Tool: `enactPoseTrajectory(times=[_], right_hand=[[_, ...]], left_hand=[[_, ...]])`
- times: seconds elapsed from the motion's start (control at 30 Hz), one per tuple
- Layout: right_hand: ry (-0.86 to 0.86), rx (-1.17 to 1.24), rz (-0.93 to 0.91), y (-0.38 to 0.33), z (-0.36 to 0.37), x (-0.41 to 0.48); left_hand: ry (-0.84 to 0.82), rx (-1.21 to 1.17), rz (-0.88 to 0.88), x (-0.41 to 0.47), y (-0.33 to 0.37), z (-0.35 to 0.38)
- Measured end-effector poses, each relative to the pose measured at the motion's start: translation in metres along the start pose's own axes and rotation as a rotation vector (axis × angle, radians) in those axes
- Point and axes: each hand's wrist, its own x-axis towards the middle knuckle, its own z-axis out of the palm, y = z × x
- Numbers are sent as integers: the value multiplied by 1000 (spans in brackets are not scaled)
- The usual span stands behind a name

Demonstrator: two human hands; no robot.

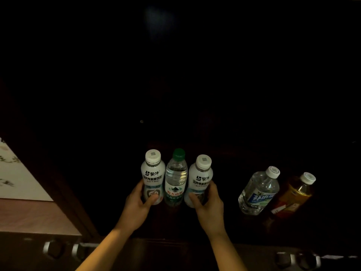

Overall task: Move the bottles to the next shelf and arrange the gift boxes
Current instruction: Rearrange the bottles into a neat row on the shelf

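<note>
a dark wooden cabinet fills most of the view, its interior almost black. at the left stands a pale panel painted with leafy sprigs, above a pinkish board. metal handles show along the lower edge at left, more handles at right.

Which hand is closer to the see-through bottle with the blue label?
The right hand. It grips a white bottle just left of the blue-label bottle, with a gap between. The left hand holds the other white bottle, farther left, beyond the green-capped bottle.
</note>
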Motion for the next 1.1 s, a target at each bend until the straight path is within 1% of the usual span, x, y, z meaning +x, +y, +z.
enactPoseTrajectory(times=[0.23, 0.3, 0.37, 0.53, 0.6, 0.67, 0.73, 0.83, 0.9, 1.1], right_hand=[[-28, 11, -23, -1, -2, -3], [5, 6, -16, -3, -10, -9], [120, 0, -18, -5, -25, -18], [429, 22, -146, -6, -88, -41], [559, -32, -177, -3, -115, -42], [616, -114, -166, 3, -136, -38], [557, -149, -108, 12, -150, -29], [332, -88, 31, 21, -157, -15], [205, -69, 64, 29, -156, -7], [226, -49, 96, 39, -142, 1]], left_hand=[[8, 2, 0, 0, 2, 0], [2, 0, -2, -1, 2, -1], [-5, 3, 2, -1, 2, -1], [7, 2, 6, -1, 1, 0], [6, -2, 15, -1, 1, 0], [9, -21, 25, 0, 0, 2], [11, -31, 33, 0, 0, 3], [6, -36, 38, -1, 1, 4], [-1, -37, 32, -2, 3, 3], [-11, -24, 15, -3, 6, 3]])
